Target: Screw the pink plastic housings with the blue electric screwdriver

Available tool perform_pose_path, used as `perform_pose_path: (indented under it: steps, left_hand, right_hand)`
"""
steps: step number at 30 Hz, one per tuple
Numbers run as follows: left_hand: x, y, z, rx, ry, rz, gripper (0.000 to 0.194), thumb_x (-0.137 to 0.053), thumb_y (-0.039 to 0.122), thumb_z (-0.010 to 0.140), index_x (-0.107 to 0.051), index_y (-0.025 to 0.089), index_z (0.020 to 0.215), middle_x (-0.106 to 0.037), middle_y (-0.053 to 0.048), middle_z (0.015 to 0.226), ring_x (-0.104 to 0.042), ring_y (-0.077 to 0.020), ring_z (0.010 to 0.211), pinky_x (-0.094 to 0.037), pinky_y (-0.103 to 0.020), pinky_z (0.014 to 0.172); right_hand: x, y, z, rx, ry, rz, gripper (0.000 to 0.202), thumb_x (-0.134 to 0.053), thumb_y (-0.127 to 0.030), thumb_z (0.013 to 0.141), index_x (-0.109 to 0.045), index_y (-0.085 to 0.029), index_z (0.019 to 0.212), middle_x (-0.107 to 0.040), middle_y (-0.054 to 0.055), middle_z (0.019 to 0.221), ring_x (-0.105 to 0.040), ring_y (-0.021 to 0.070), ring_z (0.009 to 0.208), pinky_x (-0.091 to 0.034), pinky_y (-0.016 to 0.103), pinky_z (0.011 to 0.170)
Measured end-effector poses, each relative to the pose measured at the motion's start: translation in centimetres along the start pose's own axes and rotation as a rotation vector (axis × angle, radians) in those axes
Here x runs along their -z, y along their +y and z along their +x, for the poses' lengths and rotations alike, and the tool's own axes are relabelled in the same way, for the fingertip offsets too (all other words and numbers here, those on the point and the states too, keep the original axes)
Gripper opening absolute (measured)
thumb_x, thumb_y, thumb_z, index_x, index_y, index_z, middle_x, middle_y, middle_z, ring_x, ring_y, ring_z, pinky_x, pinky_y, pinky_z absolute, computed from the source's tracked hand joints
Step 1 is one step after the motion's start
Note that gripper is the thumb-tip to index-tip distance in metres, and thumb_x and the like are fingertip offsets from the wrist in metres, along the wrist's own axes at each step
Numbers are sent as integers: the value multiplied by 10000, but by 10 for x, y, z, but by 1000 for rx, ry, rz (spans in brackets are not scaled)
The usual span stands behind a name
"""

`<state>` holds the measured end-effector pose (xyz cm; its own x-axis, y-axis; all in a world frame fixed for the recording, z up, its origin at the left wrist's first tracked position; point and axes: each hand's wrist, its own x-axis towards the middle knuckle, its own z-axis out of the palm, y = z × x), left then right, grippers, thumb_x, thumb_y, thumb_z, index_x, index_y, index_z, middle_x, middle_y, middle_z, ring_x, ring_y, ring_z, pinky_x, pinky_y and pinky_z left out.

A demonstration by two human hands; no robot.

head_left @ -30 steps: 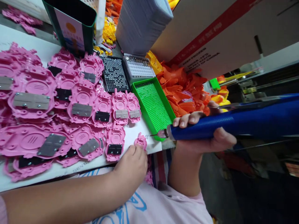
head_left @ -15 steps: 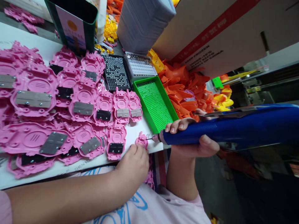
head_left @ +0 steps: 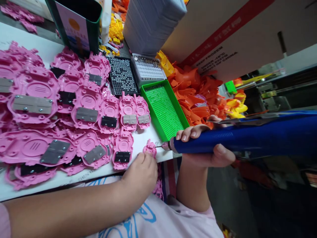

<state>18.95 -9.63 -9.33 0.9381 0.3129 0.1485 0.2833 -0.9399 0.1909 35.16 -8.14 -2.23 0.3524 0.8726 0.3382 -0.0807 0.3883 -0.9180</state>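
Note:
My left hand is closed on a small pink plastic part at the table's front edge. In my right hand is a blue electric screwdriver, lying almost level, its thin bit pointing left and reaching the pink part. Whether the bit sits in a screw is too small to tell. Left of my left hand lies a pink housing with a black cover. Many more pink housings, with grey or black screwed covers, are piled across the left side.
A green tray of small screws stands behind the pink part. Beyond it are a black screw tray, a white tray, orange parts, a dark green bin and a large carton.

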Motion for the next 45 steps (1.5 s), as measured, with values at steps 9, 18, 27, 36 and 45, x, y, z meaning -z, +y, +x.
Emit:
perform_pose_path:
  steps: [9, 18, 27, 36, 45]
  left_hand:
    - [5, 0, 2, -3, -35, -17, 302, -556, 155, 871, -692, 121, 1139, -713, -164, 1093, -640, -280, 991, -449, -386, 764]
    - [9, -1, 5, 1, -88, -81, 283, -560, 138, 876, -689, 104, 1126, -695, -182, 1110, -615, -275, 1014, -455, -388, 776]
    - [20, -14, 8, -26, -211, -189, 234, -547, 78, 875, -699, 85, 1053, -714, -136, 989, -627, -239, 921, -468, -350, 764]
    - [24, -17, -1, -96, -195, -49, 222, -515, 162, 918, -637, 72, 1081, -679, -128, 974, -623, -212, 881, -505, -333, 725]
    - [27, -27, -30, -274, 191, -52, 349, -576, 288, 882, -598, 182, 1214, -622, -85, 1264, -527, -251, 1146, -434, -380, 948]
  right_hand:
    - [0, 4, -1, -9, 3, -52, 210, -584, -390, 689, -688, -235, 787, -548, -11, 611, -525, 137, 501, -468, 293, 507]
    - [-12, 5, -14, 79, 1, -197, 303, -643, -404, 700, -594, -309, 983, -550, -36, 619, -536, 161, 485, -495, 337, 488]
    - [-13, 10, -15, 82, -43, -133, 285, -661, -400, 684, -610, -284, 939, -559, -33, 612, -536, 150, 486, -487, 311, 475]
    - [-8, 3, -22, 32, 165, 47, 265, -680, -420, 633, -648, -198, 775, -573, 5, 617, -570, 161, 530, -508, 326, 511]
    - [12, -28, -2, 149, 422, 94, 241, -707, -308, 582, -614, -231, 791, -619, -32, 596, -588, 160, 491, -512, 321, 481]
